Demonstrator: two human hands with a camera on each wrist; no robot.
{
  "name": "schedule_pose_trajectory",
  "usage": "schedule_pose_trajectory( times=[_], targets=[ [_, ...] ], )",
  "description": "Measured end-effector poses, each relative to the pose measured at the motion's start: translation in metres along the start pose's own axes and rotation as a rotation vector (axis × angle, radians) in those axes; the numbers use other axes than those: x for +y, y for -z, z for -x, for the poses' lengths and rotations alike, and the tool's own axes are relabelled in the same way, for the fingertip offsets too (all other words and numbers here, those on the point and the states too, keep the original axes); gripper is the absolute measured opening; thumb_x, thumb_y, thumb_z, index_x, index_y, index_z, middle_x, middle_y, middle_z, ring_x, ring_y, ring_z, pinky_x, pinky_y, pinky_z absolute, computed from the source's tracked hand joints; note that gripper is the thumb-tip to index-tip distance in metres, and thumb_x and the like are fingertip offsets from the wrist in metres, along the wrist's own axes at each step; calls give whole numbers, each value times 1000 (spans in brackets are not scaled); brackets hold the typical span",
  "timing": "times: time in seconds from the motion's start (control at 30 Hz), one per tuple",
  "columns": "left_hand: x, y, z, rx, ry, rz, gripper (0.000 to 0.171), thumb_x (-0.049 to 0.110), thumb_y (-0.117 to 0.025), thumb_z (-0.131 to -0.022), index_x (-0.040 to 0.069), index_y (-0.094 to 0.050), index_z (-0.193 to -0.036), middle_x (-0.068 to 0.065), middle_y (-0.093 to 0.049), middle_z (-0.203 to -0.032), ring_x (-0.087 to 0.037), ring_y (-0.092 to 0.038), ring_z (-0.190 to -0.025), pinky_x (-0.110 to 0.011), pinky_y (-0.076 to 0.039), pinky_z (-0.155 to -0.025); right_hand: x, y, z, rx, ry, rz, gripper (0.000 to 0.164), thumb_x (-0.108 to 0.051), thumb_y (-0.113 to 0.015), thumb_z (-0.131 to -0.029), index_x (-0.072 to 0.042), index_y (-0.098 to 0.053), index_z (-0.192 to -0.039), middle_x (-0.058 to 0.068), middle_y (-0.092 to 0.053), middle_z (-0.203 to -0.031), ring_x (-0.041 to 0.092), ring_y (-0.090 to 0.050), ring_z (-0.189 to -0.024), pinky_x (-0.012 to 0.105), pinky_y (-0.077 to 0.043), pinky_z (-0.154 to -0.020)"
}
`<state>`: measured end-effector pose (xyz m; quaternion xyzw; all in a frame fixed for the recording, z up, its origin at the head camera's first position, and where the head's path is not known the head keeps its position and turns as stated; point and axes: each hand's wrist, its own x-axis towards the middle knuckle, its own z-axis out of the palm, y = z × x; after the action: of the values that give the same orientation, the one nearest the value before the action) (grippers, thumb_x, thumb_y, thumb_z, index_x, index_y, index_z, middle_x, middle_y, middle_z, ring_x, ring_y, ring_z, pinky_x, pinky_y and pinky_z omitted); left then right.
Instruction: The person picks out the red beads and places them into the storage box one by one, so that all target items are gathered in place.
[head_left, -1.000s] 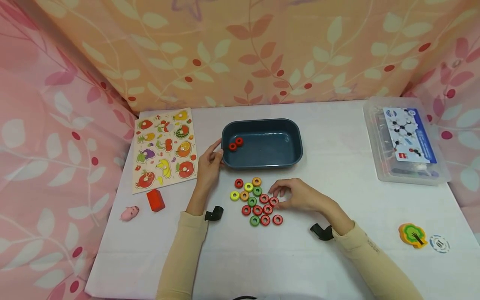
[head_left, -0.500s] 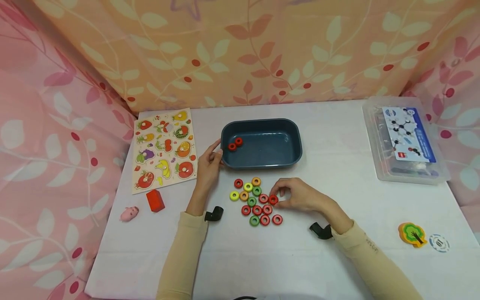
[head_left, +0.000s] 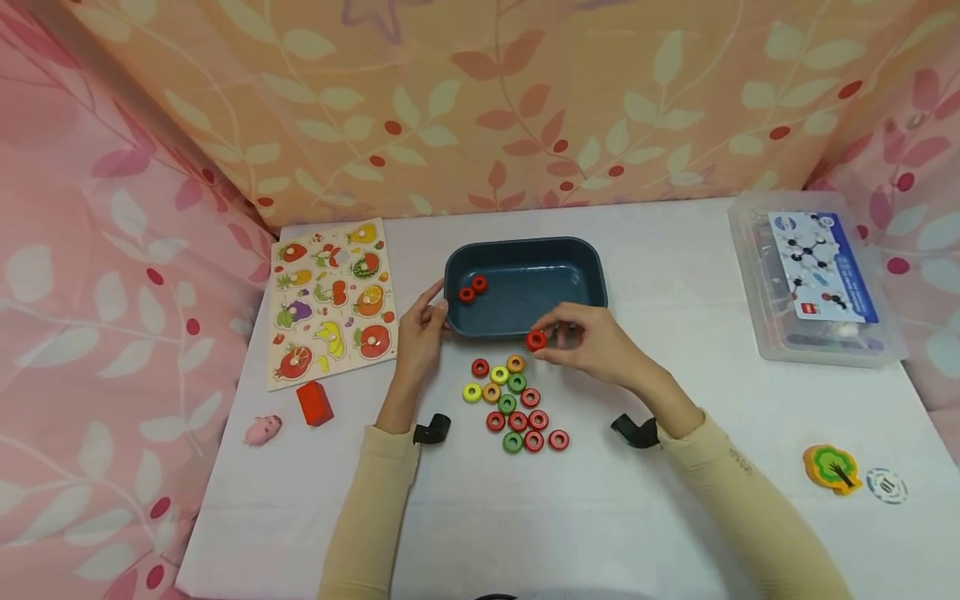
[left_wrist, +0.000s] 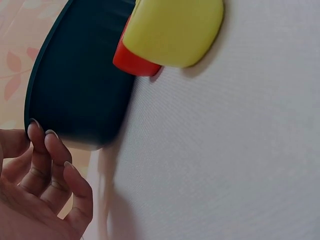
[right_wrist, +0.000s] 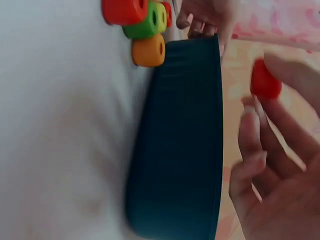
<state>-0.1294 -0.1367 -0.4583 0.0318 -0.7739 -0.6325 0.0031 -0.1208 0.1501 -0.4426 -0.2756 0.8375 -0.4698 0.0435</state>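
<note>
My right hand (head_left: 596,343) pinches a red bead (head_left: 536,340) between thumb and fingertips, raised at the front rim of the dark blue tray (head_left: 525,327). In the right wrist view the bead (right_wrist: 265,80) shows beyond the tray's rim. My left hand (head_left: 420,335) holds the tray's left end, its curled fingers (left_wrist: 59,150) against the wall in the left wrist view. Inside the tray, two red beads (head_left: 472,289) lie at the left. Several red, green, yellow and orange beads (head_left: 517,421) with round holes lie on the table in front.
A fruit puzzle board (head_left: 333,304) lies left of the tray, near a red block (head_left: 314,403) and a pink toy pig (head_left: 263,430). At the right are a clear plastic case (head_left: 817,279), a tree-shaped toy (head_left: 832,469) and a round chip (head_left: 887,485).
My right hand has taken the red bead from the right side of the group and lifted it forward to the tray's front rim. The left hand stays at the tray's left end.
</note>
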Motion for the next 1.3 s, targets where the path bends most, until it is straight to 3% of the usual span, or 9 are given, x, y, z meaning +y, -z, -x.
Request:
schedule_pose_trajectory(
  times=[0.13, 0.2, 0.43, 0.63, 0.8, 0.93, 1.07, 1.2, 1.3],
  targets=[
    [0, -1, 0, 6, -5, -13, 42, 13, -51, -105, 9, -50, -147, -33, -63, -92, -51, -62, -87, -58, -51, -82, 4, -6, -18, 118, -4, 102, 30, -25, -85, -82, -18, -72, -108, -2, -64, -87, 13, -56, -72, 29, -46, -61],
    [-1, -1, 0, 10, -4, -21, 42, 13, -50, -105, 10, -50, -148, -32, -64, -93, -50, -63, -87, -55, -52, -82, 7, -10, -27, 127, -44, 132, 30, -25, -84, -83, -16, -72, -109, -2, -62, -84, 13, -55, -71, 29, -45, -61],
    [0, -1, 3, 0, 9, -13, 43, 12, -50, -105, 9, -49, -148, -32, -64, -92, -52, -62, -87, -59, -51, -83, 16, -22, -62, 46, -218, 176, 27, -25, -81, -86, -15, -71, -109, 0, -62, -82, 15, -57, -69, 32, -46, -61],
    [4, -2, 4, 6, -6, -37, 42, 13, -50, -105, 9, -50, -147, -32, -64, -92, -51, -61, -87, -56, -52, -82, 28, -34, -92, -10, -277, 214, 28, -25, -78, -88, -13, -69, -111, 1, -65, -81, 16, -57, -68, 32, -44, -61],
    [3, -1, 2, 5, 0, -35, 42, 13, -50, -105, 9, -50, -147, -32, -64, -93, -50, -62, -87, -55, -53, -81, 34, -43, -106, -72, -297, 188, 26, -19, -78, -88, -10, -69, -111, 3, -66, -80, 18, -58, -70, 31, -44, -63],
    [-8, -2, -4, 8, 1, -16, 43, 14, -50, -105, 11, -50, -148, -33, -64, -94, -51, -62, -87, -55, -53, -80, 36, -45, -111, -66, -281, 125, 36, -12, -77, -88, -6, -67, -122, 6, -70, -88, 19, -62, -77, 31, -48, -70],
    [-26, -4, -11, 27, -1, -19, 42, 19, -51, -106, 18, -51, -148, -30, -65, -94, -47, -63, -85, -46, -54, -77, 37, -42, -108, -53, -252, 64, 45, -11, -76, -88, -5, -63, -131, 9, -72, -104, 20, -65, -85, 34, -52, -76],
    [-35, -5, -13, 47, -9, -38, 39, 26, -53, -105, 26, -55, -144, -23, -67, -91, -37, -65, -81, -32, -53, -71, 31, -37, -96, -15, -234, 60, 40, -16, -75, -91, -8, -65, -128, 7, -70, -116, 19, -63, -90, 35, -52, -78],
    [-35, -5, -12, 61, -22, -49, 38, 29, -54, -105, 29, -57, -142, -20, -68, -89, -32, -65, -78, -28, -51, -69, 20, -32, -82, 22, -209, 67, 34, -20, -74, -92, -10, -68, -124, 5, -70, -114, 18, -62, -90, 35, -51, -78]
  ],
)
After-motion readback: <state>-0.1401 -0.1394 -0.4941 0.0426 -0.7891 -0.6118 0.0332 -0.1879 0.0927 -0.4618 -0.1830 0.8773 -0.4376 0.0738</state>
